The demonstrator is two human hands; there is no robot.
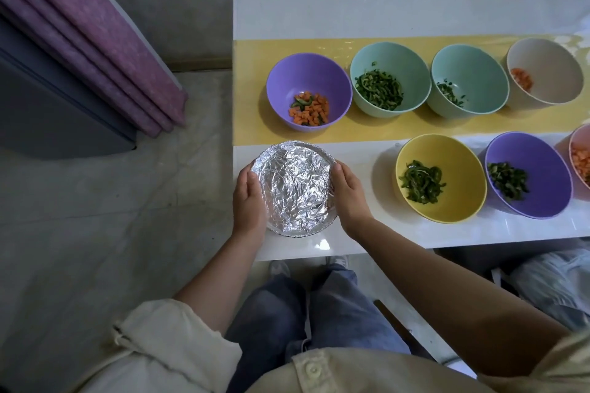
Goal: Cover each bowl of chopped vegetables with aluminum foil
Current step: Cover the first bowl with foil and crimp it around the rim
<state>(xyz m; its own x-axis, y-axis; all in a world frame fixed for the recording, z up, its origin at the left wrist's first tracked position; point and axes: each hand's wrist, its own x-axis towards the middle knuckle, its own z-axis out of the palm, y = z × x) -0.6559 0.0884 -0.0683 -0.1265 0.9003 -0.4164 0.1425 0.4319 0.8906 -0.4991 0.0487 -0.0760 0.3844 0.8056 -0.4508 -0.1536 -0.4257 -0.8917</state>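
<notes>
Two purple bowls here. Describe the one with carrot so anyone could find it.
On the white table, a yellow strip carries a row of four bowls. The purple bowl is leftmost there, just beyond the foil-covered bowl. Unlike the other purple bowl, which holds only green pieces, it holds orange carrot cubes with a few green slices.

One wide-angle camera, worn on the head, looks forward and steeply down from above the near left corner of the table (415, 9). It is close: the left hand (249, 201) and right hand (349, 198), cupping the foiled bowl (297, 188), sit just left of frame centre, and the lap (306, 313) fills the bottom. The table's far edge lies near the top; its right end runs out of frame. Floor (95, 217) and curtain (79, 25) take the left side.
</notes>
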